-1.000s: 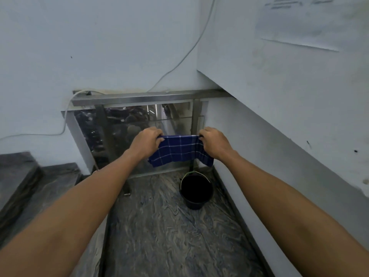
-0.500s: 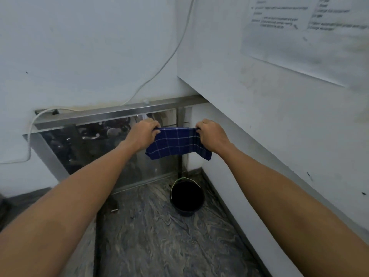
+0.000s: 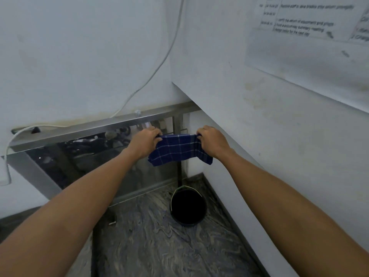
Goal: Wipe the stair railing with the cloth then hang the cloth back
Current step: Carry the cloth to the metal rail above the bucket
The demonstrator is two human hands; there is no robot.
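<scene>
Fingers point(image 3: 157, 136) of both hands clenched on cloth point(image 3: 176, 149) corners; bucket point(image 3: 187, 208) below. Risk: grip slips, cloth drops in.

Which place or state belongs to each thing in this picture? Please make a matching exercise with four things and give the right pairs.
Things:
1. checked blue cloth
2. black bucket
3. white cable
4. printed paper sheet

Places or states:
A. stuck on the right-hand wall
B. stretched between the left hand and right hand
C. standing on the marbled floor in the corner
D. running down the wall to the steel railing

Pairs: 1-B, 2-C, 3-D, 4-A
</scene>
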